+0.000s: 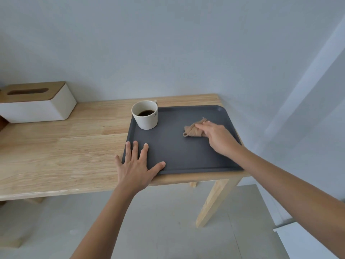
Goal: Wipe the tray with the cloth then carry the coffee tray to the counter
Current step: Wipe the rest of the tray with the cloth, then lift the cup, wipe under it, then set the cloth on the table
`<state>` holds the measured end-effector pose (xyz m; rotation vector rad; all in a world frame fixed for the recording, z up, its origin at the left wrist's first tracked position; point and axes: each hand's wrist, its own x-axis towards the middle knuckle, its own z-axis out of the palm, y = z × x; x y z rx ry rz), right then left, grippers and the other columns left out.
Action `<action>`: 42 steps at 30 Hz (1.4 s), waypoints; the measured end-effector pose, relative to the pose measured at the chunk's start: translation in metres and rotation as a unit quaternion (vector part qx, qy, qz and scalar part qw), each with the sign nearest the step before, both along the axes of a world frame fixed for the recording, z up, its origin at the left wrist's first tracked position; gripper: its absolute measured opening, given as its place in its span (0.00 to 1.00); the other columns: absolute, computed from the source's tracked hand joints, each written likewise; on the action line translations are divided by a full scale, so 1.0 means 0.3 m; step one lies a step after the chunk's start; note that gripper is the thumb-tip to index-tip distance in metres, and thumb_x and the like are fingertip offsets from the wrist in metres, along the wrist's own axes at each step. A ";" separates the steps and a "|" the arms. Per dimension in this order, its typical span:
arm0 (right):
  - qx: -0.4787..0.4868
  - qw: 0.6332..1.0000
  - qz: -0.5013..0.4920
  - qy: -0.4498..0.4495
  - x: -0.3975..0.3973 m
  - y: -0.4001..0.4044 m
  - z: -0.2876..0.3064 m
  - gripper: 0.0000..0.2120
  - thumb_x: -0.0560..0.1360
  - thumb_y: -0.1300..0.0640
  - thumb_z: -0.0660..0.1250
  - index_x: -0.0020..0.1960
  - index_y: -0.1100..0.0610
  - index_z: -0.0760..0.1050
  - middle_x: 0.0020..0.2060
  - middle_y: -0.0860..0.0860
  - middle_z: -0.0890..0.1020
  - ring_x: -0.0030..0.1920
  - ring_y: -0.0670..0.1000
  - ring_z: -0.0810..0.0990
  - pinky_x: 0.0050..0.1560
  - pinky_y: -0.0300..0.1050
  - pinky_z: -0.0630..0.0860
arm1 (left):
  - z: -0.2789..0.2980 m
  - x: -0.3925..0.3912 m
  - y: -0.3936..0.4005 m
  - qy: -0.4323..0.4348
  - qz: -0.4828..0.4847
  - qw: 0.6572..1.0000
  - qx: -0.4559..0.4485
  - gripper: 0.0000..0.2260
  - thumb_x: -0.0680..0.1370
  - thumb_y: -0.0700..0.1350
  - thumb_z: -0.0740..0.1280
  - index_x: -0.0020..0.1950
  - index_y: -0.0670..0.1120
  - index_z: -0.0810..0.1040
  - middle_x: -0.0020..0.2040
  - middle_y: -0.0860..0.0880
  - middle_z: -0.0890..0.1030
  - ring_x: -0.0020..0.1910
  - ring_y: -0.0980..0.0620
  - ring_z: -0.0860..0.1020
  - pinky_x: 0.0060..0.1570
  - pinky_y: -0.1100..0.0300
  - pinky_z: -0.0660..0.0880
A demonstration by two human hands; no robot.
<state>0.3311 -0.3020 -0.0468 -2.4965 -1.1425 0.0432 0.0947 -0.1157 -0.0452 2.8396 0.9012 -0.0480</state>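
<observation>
A dark grey tray (pixel 179 154) lies on the right end of a light wooden table (pixel 65 150). A white cup (pixel 145 115) with black coffee stands in the tray's far left corner. A crumpled tan cloth (pixel 193 130) rests on the tray's right half. My right hand (pixel 217 137) lies on the cloth's right side, fingers pressing it onto the tray. My left hand (pixel 138 165) is spread flat over the tray's near left corner, fingers apart, holding nothing.
A white tissue box with a wooden lid (pixel 37 101) stands at the table's far left. A pale wall runs close behind the table. The table's right edge and leg (pixel 212 202) are just beyond the tray, with grey floor below.
</observation>
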 end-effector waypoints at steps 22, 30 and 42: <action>0.002 0.988 0.143 0.055 -0.176 -0.185 0.038 0.22 0.81 0.63 0.55 0.71 0.46 0.69 0.73 0.47 0.68 0.75 0.46 0.63 0.74 0.46 0.63 | -0.017 0.023 -0.006 0.003 0.007 1.000 0.000 0.41 0.70 0.75 0.45 0.78 0.54 0.48 0.80 0.46 0.45 0.77 0.48 0.37 0.72 0.36 0.43; 0.047 0.989 0.116 0.080 -0.128 -0.048 0.176 0.14 0.79 0.55 0.64 0.64 0.51 0.77 0.62 0.48 0.81 0.67 0.48 0.75 0.66 0.39 0.66 | 0.035 0.028 -0.008 -0.016 0.032 0.998 -0.056 0.42 0.72 0.73 0.48 0.78 0.49 0.48 0.79 0.45 0.47 0.78 0.48 0.40 0.71 0.35 0.39; 0.156 0.931 -0.015 0.329 -0.119 0.409 0.182 0.31 0.73 0.62 0.70 0.74 0.57 0.64 0.69 0.55 0.73 0.68 0.53 0.73 0.58 0.44 0.73 | 0.141 0.223 0.232 -0.335 0.150 0.846 -0.387 0.42 0.68 0.40 0.76 0.76 0.43 0.56 0.75 0.44 0.64 0.71 0.48 0.67 0.66 0.52 0.69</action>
